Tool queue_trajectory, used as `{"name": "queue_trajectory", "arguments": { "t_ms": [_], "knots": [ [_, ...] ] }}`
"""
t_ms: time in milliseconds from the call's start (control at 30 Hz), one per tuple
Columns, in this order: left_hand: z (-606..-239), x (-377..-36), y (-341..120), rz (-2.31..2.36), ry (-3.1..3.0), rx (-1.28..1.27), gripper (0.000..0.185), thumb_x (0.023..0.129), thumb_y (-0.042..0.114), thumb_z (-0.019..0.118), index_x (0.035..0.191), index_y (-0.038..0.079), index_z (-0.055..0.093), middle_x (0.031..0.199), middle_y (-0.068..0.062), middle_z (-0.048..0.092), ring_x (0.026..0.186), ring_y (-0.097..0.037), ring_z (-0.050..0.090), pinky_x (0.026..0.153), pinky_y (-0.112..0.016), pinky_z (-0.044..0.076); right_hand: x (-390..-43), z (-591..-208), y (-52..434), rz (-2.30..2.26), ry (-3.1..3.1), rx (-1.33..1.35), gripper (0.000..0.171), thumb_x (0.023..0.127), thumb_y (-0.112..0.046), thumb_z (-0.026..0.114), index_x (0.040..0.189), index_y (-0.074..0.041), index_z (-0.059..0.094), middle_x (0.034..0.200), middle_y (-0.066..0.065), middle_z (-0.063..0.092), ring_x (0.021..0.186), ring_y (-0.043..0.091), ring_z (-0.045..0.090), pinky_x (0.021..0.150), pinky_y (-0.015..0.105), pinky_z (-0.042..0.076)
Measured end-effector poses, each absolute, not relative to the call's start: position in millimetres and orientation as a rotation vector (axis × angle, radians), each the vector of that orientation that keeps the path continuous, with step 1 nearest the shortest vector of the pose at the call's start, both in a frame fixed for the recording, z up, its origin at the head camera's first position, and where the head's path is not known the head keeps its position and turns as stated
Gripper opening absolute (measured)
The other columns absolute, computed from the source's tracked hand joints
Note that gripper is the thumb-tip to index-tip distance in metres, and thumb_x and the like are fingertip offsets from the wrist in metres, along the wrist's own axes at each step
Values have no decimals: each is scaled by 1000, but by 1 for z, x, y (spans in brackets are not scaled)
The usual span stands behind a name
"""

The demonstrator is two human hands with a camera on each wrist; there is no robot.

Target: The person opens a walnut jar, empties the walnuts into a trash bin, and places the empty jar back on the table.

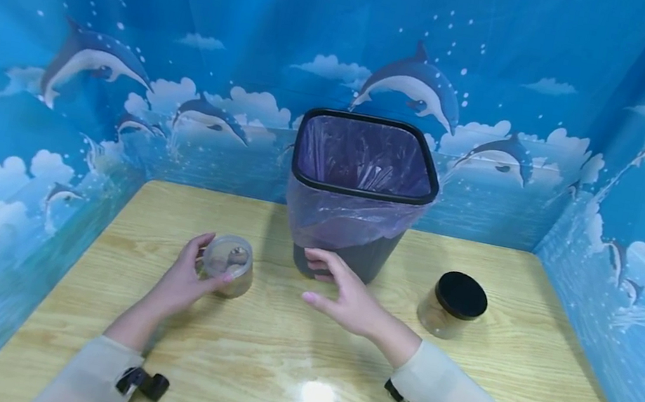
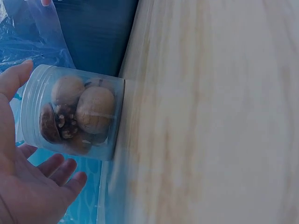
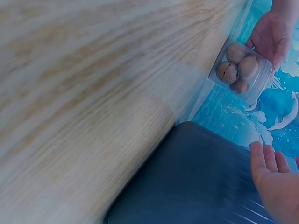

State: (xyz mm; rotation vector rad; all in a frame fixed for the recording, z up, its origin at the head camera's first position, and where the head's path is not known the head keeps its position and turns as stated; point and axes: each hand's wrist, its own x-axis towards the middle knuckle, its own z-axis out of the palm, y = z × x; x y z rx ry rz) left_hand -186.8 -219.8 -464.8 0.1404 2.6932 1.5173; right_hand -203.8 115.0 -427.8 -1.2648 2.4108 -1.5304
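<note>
Blue cloth (image 1: 253, 4) with printed dolphins hangs behind and at both sides of a pale wooden bench (image 1: 271, 356). Toward the left part of the bench stands a jar (image 1: 244, 278) without lid; its axis goes straight up, and walnuts (image 2: 96, 109) show through the clear wall. From the left hand (image 1: 188, 278), the jar lies forward and to the right, within the space between thumb and fingers. This hand is wide and loose around it: in the left wrist view some fingertips show free of the wall, but whether the thumb touches I cannot tell. The right hand (image 1: 347, 301) is also wide, has nothing in it, and is before the bin (image 1: 362, 193); for it, the jar lies to the left, well apart. Thus the left hand is clearly nearer. The bin, lined with a purple bag (image 1: 352, 213), stands behind the jar and to its right. One lidded jar (image 1: 440, 318) stands near the right forearm.
</note>
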Motion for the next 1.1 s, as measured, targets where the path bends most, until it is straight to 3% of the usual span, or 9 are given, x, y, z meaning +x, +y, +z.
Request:
{"name": "queue_trajectory", "arguments": {
  "t_ms": [200,500,833,1100],
  "knots": [
    [-464,-189,-220,1503,2680,128,106,87,43,77,159,6,9,157,-29,22,140,-52,29,113,-61,27,-207,-430,111,-1466,2434,-1261,74,96,-46,64,151,-4,37,149,15,44,132,31,50,107,45,44],
    [-464,-193,-221,1508,2645,135,108,85,43,79,160,7,9,157,-31,22,142,-50,27,115,-59,26,-208,-430,104,-1431,2428,-1252,70,94,-21,72,151,-2,36,151,16,43,131,34,50,108,47,43],
    [-466,-196,-221,1498,2649,98,108,82,44,81,159,8,14,154,-30,29,140,-48,32,111,-57,33,-210,-434,100,-1367,2411,-1189,78,94,-36,70,155,-7,32,153,18,41,133,42,46,110,55,37],
    [-466,-196,-221,1486,2653,78,110,80,50,81,158,8,16,153,-29,31,138,-46,36,110,-54,37,-210,-435,95,-1338,2429,-1188,76,93,-23,73,155,-6,32,154,17,40,136,37,45,110,50,40]
  ]
}}
